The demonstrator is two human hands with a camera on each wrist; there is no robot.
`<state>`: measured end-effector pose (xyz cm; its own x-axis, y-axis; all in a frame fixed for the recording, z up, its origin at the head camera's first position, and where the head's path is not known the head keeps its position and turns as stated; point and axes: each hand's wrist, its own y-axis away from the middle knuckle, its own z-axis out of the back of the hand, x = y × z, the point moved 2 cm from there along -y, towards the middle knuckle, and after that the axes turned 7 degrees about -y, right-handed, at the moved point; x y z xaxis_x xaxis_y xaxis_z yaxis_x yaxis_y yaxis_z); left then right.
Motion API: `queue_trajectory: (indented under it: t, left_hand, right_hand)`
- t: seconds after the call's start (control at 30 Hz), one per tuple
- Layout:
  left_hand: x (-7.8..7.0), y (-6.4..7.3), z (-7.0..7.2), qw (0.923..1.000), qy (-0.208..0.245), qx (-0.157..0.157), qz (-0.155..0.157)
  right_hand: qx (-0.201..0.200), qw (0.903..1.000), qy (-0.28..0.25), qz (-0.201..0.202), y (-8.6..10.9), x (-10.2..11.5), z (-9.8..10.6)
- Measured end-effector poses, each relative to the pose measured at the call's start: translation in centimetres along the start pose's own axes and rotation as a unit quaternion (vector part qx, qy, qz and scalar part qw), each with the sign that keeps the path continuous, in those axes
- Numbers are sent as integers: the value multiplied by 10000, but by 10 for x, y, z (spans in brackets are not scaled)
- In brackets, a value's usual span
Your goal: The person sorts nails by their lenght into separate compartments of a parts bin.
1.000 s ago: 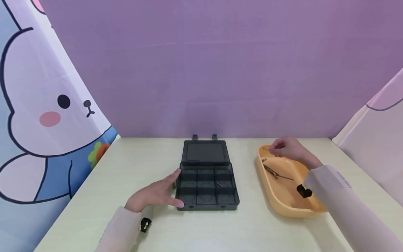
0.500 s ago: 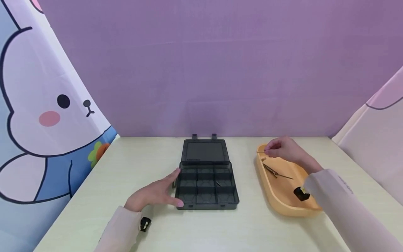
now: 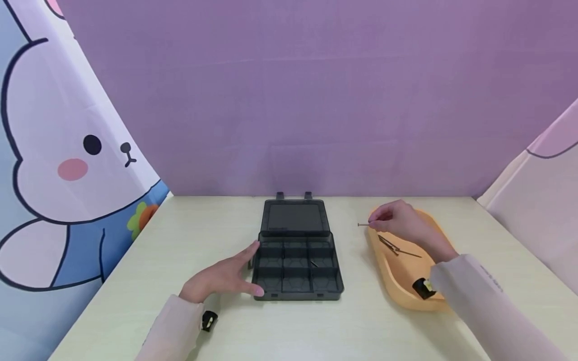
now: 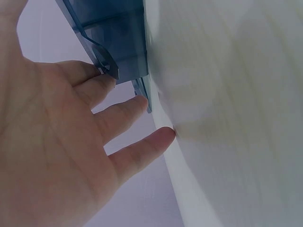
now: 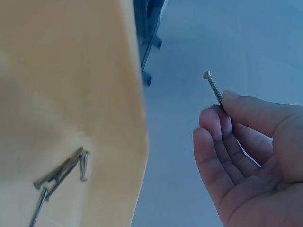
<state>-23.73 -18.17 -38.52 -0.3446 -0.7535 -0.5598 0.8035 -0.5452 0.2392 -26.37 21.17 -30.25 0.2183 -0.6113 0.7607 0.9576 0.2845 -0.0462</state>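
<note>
Between thumb and fingertips my right hand (image 3: 399, 221) pinches a screw (image 5: 214, 88), its head pointing away from the hand. In the head view that hand is over the far left rim of the orange tray (image 3: 393, 291). Several screws (image 3: 390, 244) lie inside the tray. A dark, see-through compartment box (image 3: 295, 296) stands in the middle of the table with its lid tipped back. One small dark screw-like piece (image 3: 314, 264) lies in its right part. My left hand (image 3: 223, 276) rests against the box's left side, fingers spread and fairly straight.
The table (image 3: 217, 220) is pale wood. A purple cloth (image 3: 289, 100) hangs behind it, and printed cloths hang at both sides. The lid's two latches (image 3: 294, 195) stick up at the back.
The right hand has moved left with the screw, from inside the tray's far end to its left rim, so the screw now extends past the rim. The left hand and box have stayed put.
</note>
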Motion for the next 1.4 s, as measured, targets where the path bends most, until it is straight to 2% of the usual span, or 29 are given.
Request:
queue_trajectory:
  t: [0.3,0.73,1.1,1.4]
  left_hand:
    - [1,0,-1,10000,26,-24,30]
    - [1,0,1,10000,-20,-36,62]
    - [0,2,3,10000,7,2,-54]
    - [1,0,1,10000,-15,-2,-91]
  right_hand:
    - [-108,9991,285,278,4,19,-26]
    - [-110,9990,129,422,2,32,-67]
    - [-213,9978,108,626,-5,27,-99]
    - [-261,9987,219,388,-3,24,-107]
